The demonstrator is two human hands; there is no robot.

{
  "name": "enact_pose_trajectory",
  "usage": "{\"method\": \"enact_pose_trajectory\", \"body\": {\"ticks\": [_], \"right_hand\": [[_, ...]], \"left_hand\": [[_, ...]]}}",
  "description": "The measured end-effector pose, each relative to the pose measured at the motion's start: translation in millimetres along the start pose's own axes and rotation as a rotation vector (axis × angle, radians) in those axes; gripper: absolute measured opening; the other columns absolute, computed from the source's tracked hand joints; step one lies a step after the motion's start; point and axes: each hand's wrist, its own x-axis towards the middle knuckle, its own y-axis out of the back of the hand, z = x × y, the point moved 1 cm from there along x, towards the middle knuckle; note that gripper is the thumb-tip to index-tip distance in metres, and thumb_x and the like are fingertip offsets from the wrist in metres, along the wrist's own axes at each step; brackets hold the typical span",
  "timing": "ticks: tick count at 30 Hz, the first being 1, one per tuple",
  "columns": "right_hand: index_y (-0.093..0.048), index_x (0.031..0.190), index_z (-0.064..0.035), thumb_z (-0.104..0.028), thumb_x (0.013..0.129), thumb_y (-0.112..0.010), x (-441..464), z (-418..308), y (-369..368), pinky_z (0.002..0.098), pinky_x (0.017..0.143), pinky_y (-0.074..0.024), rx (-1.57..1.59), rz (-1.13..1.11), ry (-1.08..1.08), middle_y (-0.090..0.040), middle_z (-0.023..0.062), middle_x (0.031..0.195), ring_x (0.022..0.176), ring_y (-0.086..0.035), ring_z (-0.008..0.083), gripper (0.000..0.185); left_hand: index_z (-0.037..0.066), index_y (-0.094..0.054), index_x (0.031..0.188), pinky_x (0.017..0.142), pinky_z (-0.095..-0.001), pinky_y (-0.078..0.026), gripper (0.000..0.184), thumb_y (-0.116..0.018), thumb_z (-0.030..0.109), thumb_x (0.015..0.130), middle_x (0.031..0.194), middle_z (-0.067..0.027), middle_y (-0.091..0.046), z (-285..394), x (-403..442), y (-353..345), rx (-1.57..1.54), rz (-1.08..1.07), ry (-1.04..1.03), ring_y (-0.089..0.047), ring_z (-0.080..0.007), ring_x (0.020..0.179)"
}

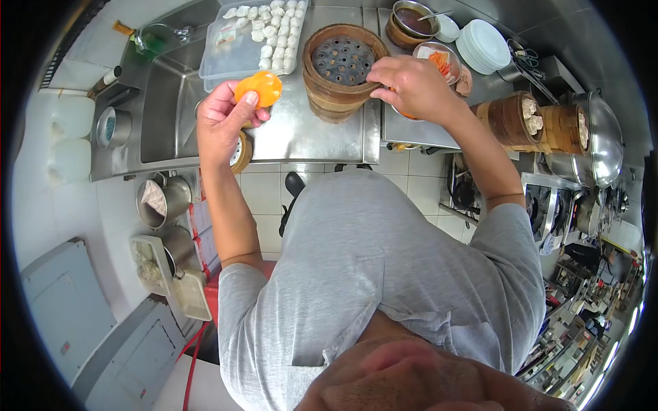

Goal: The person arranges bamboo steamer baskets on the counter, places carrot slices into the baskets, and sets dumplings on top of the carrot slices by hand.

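Note:
My left hand (229,120) is closed on shiny, thin orange rounds (259,89), overlapping, with the thumb pressed on their face; their material is unclear. It is raised over the steel counter, left of a bamboo steamer (331,103) whose inside shows a dark perforated plate (344,60). At the steamer's right rim is my right hand (415,85), fingers bent and pressed together. Whatever they pinch is hidden, though a bit of orange shows by the fingertips. Behind this hand, a bowl of orange shreds (439,63) is partly covered.
A plastic tray (218,58) with rows of white dumplings stands back left, beside the sink (161,116). At the back right are a bowl of brown liquid (413,20) with a spoon and stacked white plates (483,44). Bamboo steamers (504,123) with dumplings stand to the right.

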Motion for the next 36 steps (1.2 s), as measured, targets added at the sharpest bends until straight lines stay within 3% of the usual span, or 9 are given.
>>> {"method": "enact_pose_trajectory", "body": {"ticks": [8,11,14,17,21,27,30,33,36], "right_hand": [[-0.076,0.105,-0.0091,-0.021,0.082,-0.078,-3,-7,-4,0.0397,0.079,-0.0569,-0.029,-0.007,-0.031,-0.072,0.003,0.11,0.095,-0.069,0.0276,0.026],[-0.076,0.104,-0.0069,-0.025,0.082,-0.081,-1,-17,7,0.0344,0.072,-0.0571,0.065,0.202,-0.037,-0.074,0.0048,0.104,0.083,-0.071,0.021,0.03],[-0.073,0.106,-0.0026,-0.024,0.085,-0.084,9,-39,27,0.0252,0.061,-0.0502,0.656,0.067,-0.411,-0.072,0.0031,0.088,0.069,-0.064,0.0084,0.032],[-0.073,0.104,-0.002,-0.023,0.087,-0.084,18,-48,12,0.0192,0.056,-0.0431,0.788,0.073,-0.33,-0.068,-0.001,0.077,0.063,-0.055,0.0004,0.03],[-0.072,0.091,0.001,-0.017,0.088,-0.081,18,-48,0,0.0235,0.061,-0.0529,0.947,0.133,-0.381,-0.071,0.0032,0.078,0.067,-0.063,0.0056,0.02],[-0.069,0.096,-0.0015,-0.012,0.093,-0.076,17,-42,4,0.0194,0.061,-0.0477,0.993,0.129,-0.379,-0.069,-0.0026,0.083,0.069,-0.058,0.0011,0.013],[-0.069,0.095,-0.0013,-0.008,0.091,-0.076,20,-37,5,0.0203,0.06,-0.0467,0.865,0.176,-0.293,-0.07,0.0006,0.086,0.068,-0.059,0.0039,0.011],[-0.07,0.092,-0.0015,-0.005,0.086,-0.076,22,-33,12,0.0262,0.064,-0.0536,0.585,0.275,-0.127,-0.071,0.0067,0.085,0.068,-0.065,0.0122,0.009],[-0.069,0.09,-0.0034,-0.005,0.083,-0.078,29,-38,9,0.0283,0.062,-0.0538,0.497,0.438,0.101,-0.07,0.0071,0.084,0.067,-0.066,0.0163,0.011]], "left_hand": [[0.0,-0.067,0.106,0.062,-0.0229,-0.051,0.017,-0.068,0.016,0.099,0.09,-0.0066,-0.073,-6,-3,-16,0.005,-0.061,0.064,-0.067,-0.0095,0.071],[0.0,-0.067,0.106,0.061,-0.0228,-0.05,0.017,-0.067,0.016,0.099,0.09,-0.0062,-0.072,-7,-1,-31,0.005,-0.118,0.054,-0.067,-0.0094,0.071],[0.002,-0.067,0.105,0.058,-0.0222,-0.049,0.014,-0.069,0.014,0.099,0.087,-0.0032,-0.072,-13,6,-46,-0.038,-0.199,0.053,-0.067,-0.0088,0.069],[0.002,-0.067,0.105,0.058,-0.0221,-0.049,0.015,-0.069,0.014,0.098,0.086,-0.0028,-0.072,-10,10,-61,-0.014,-0.244,0.031,-0.067,-0.0081,0.069],[0.001,-0.067,0.106,0.059,-0.0219,-0.049,0.015,-0.068,0.015,0.099,0.086,-0.0027,-0.072,-11,12,-69,0.014,-0.27,0.04,-0.066,-0.0078,0.069],[0.001,-0.066,0.106,0.06,-0.0219,-0.05,0.014,-0.066,0.015,0.101,0.09,-0.0042,-0.071,-15,14,-62,-0.005,-0.26,0.055,-0.067,-0.0086,0.071],[0.001,-0.067,0.108,0.061,-0.0216,-0.049,0.018,-0.068,0.017,0.1,0.088,-0.0018,-0.072,-19,17,-60,0.025,-0.226,0.068,-0.066,-0.0071,0.07],[0.001,-0.067,0.11,0.062,-0.0206,-0.049,0.019,-0.071,0.015,0.098,0.087,-0.0001,-0.07,-13,16,-60,0.036,-0.178,0.068,-0.065,-0.0059,0.071],[0.002,-0.067,0.111,0.063,-0.0192,-0.049,0.02,-0.074,0.012,0.095,0.087,0.0014,-0.069,-11,15,-65,0.007,-0.175,0.0,-0.063,-0.004,0.072]]}}
